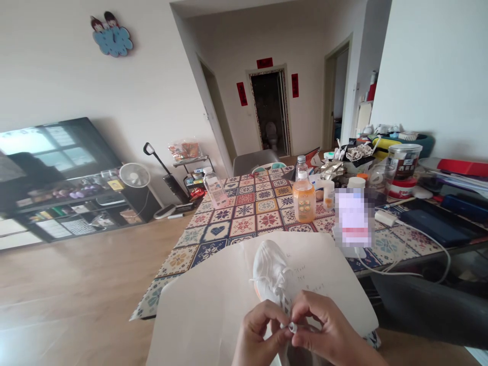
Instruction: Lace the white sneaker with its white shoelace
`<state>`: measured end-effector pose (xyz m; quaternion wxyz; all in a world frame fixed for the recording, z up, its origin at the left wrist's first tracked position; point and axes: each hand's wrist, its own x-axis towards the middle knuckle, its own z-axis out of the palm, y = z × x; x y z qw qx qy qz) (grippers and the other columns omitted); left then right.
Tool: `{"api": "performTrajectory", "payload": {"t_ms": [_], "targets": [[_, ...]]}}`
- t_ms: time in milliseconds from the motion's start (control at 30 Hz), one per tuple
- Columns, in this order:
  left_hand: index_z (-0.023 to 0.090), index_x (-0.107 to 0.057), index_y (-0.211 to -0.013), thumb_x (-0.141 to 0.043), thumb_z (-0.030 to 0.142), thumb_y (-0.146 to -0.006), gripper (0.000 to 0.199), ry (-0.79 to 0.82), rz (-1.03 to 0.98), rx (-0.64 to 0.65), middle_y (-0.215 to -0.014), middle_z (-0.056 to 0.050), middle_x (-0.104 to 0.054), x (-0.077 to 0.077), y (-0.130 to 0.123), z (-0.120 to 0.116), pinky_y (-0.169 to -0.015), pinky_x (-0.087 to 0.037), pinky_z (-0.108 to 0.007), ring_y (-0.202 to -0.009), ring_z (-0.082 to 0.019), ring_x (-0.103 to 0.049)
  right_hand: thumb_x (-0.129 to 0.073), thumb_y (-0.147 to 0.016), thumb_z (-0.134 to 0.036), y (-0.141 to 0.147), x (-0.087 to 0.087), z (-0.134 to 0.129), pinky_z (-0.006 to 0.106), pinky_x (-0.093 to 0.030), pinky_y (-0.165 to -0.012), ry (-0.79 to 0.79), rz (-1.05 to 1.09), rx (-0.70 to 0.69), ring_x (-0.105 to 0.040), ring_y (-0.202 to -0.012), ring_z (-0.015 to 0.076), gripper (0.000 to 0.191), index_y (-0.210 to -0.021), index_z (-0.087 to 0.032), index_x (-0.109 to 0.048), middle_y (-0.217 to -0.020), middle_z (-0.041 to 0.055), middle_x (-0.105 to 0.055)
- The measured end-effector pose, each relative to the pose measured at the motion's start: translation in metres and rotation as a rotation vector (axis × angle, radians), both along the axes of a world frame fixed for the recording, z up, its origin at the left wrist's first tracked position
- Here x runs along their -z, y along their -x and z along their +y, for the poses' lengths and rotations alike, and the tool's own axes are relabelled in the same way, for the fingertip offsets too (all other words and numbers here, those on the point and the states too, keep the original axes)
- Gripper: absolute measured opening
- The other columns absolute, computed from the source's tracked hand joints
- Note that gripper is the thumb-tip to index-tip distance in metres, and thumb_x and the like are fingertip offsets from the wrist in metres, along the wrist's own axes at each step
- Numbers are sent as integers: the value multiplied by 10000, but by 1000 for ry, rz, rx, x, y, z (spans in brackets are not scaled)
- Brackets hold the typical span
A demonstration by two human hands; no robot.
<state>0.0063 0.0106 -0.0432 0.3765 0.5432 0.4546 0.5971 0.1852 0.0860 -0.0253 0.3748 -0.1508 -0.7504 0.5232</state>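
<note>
While a white piece (293,328), perhaps a lace end, is pinched by the left hand (263,330) and right hand (328,328), the shoe (268,264) is seen on the sheet (206,310). Laces (280,279) are threaded; the pinched part seems unfinished. Open room is offered left; the sheet's far edge is backed by a bottle (304,201).

Orange-filled bottle (304,203) on patterned tablecloth (217,230)

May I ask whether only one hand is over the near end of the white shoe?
No, the left hand and the right hand are both there, close together over the white shoe.
</note>
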Motion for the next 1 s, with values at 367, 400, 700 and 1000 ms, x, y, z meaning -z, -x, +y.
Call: {"api": "performTrajectory", "payload": {"t_ms": [367, 400, 700, 1000], "targets": [[194, -675, -755, -779, 332, -862, 203, -188, 114, -24, -689, -1, -634, -7, -4, -2, -637, -478, -202, -641, -124, -569, -595, -975, -280, -1, -2, -1, 247, -525, -720, -163, 6, 70, -663, -793, 179, 85, -951, -222, -654, -867, 34, -682], [198, -693, -775, -777, 328, -865, 178, -192, 133, -41, -695, -7, -647, -7, -3, -3, -643, -485, -212, -648, -132, -582, -601, -970, -257, -4, -8, -1, 264, -529, -777, -200, -39, 41, -668, -867, 193, 76, -980, -219, -667, -931, 52, -687], [229, -780, -846, -752, 419, -878, 196, -283, 225, -38, -698, -37, -692, -15, -1, -1, -637, -501, -244, -648, -162, -619, -607, -962, -267, -9, -21, -3, 342, -505, -892, -49, -150, -87, -610, -978, 211, 126, -852, -215, -634, -993, 42, -593], [203, -780, -787, -744, 483, -865, 292, -126, 187, -53, -654, -23, -654, -14, -1, -6, -630, -465, -248, -627, -161, -596, -663, -905, -179, -5, -17, -4, 334, -508, -806, -445, -144, 68, -623, -898, 214, 120, -899, -217, -549, -944, 44, -648]]}}
